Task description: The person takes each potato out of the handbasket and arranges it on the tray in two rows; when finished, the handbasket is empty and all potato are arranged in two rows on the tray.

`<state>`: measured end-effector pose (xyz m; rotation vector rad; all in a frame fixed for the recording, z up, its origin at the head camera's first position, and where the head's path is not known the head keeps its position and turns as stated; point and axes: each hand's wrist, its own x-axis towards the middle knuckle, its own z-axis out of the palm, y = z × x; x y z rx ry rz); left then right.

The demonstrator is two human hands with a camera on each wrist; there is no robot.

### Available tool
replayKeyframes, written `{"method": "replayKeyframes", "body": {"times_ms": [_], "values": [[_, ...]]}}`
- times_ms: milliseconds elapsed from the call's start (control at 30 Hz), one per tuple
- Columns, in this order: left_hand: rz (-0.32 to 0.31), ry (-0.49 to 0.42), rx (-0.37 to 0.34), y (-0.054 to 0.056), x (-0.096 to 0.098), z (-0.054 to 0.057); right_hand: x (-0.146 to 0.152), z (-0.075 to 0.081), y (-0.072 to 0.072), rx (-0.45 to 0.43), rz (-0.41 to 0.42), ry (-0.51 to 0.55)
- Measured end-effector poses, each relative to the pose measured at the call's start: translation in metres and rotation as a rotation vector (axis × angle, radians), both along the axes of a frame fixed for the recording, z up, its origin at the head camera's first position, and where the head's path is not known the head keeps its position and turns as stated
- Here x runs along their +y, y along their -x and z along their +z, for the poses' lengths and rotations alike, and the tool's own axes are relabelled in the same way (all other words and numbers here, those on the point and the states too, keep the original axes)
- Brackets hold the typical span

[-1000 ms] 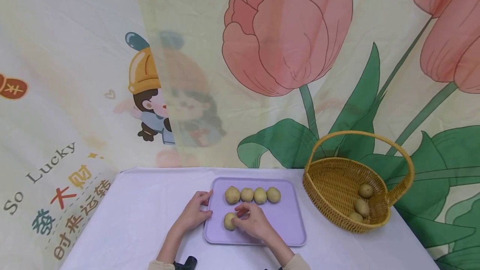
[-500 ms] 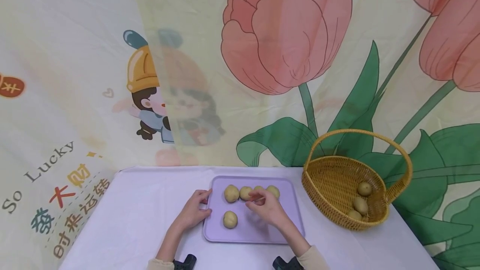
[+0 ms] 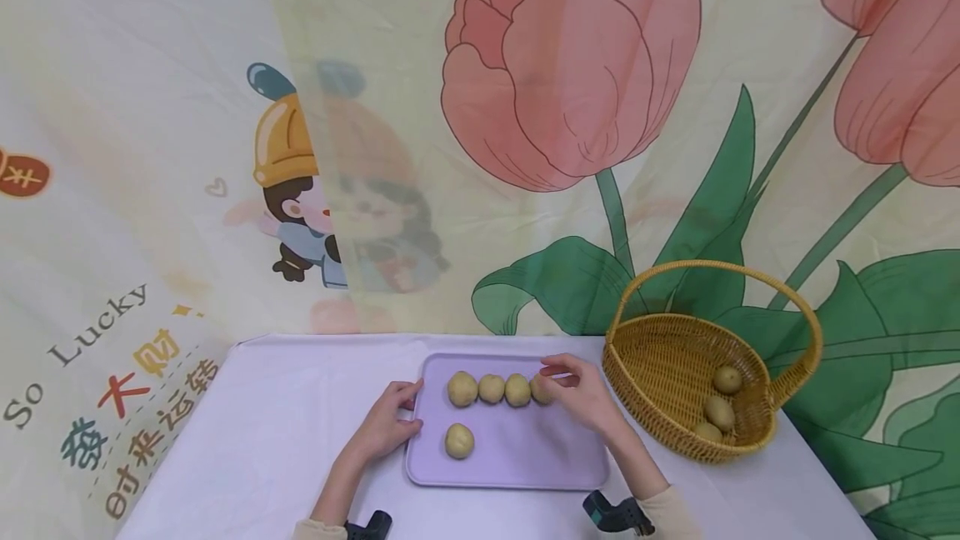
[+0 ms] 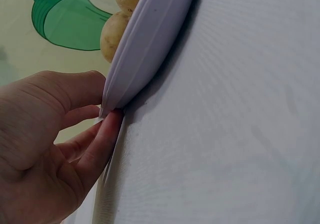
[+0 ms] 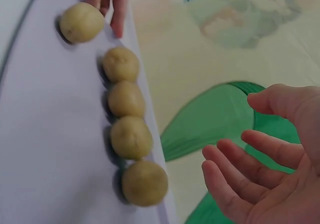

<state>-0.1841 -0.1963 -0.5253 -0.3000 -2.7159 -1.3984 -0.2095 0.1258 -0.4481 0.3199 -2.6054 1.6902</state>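
Four small round potatoes form a row along the far side of a lilac tray (image 3: 525, 465); the rightmost potato (image 3: 542, 388) is partly covered by my right hand in the head view. A single potato (image 3: 460, 441) lies nearer the front left of the tray. My right hand (image 3: 581, 394) hovers over the tray's right end, holding nothing, its fingers loosely bent and apart in the right wrist view. My left hand (image 3: 386, 423) touches the tray's left edge, with thumb and fingers spread along the rim (image 4: 145, 39).
To the right of the tray stands a wicker basket (image 3: 637, 390) with a tall handle, holding several potatoes (image 3: 720, 412). A white cloth (image 3: 262, 440) covers the table. Behind it hangs a printed curtain (image 3: 525, 273) with tulips.
My right hand has let go of the front-left potato and moved right and away over the row. The left hand stays at the tray's edge.
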Motion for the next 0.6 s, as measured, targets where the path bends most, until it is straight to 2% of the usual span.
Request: {"method": "replayKeyframes", "body": {"times_ms": [267,600], "values": [[-0.008,-0.004,-0.002,0.000,0.000,0.001,0.050,0.011,0.004,-0.013,-0.100,-0.011],[0.012,0.010,0.000,0.001,-0.001,-0.002,0.125,0.010,0.003,-0.040,-0.193,-0.123]]}}
